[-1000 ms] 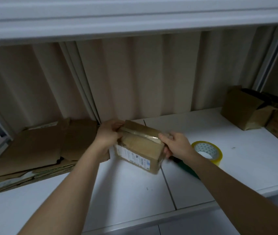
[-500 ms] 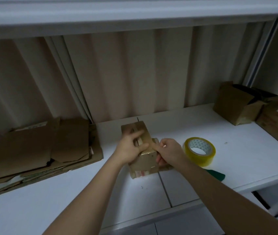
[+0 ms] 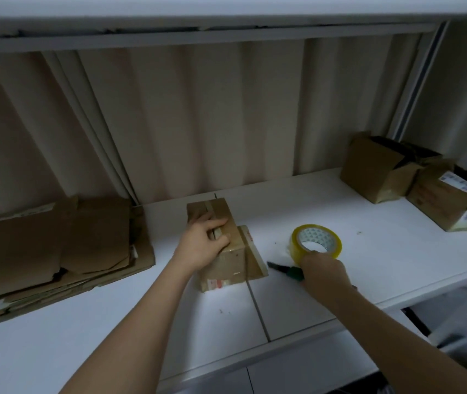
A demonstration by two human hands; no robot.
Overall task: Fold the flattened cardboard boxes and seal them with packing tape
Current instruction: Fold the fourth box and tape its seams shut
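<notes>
Nearest the camera, two bare forearms reach out over the white bench (image 3: 146, 331). Risk first, as a judgement: the right hand (image 3: 324, 270) is down among the yellow packing tape roll (image 3: 316, 244) and a dark-bladed, green-handled cutter (image 3: 285, 271); a blind grab there could catch the blade, or knock the roll so it rolls off toward the near edge. The folded cardboard box (image 3: 223, 245) still has one flap (image 3: 252, 255) standing open on its right side, so if the left hand (image 3: 202, 243) lifts, the top seam may spring apart before tape crosses it.

The left hand lies palm-down on the box top, fingers spread and bent over the seam, pressing it shut without gripping. The right hand is turned knuckles-up at the near rim of the roll, fingers curled; whether they already pinch the roll or the cutter handle, I cannot tell, as the back of the hand hides them.

The box stands on the bench at centre, just left of the roll. Farther left lies a stack of flattened cardboard boxes (image 3: 55, 245), waiting. At the far right stand finished boxes (image 3: 374, 169), one carrying a white label (image 3: 457, 182). Behind everything hangs a beige corrugated wall (image 3: 226, 115).
</notes>
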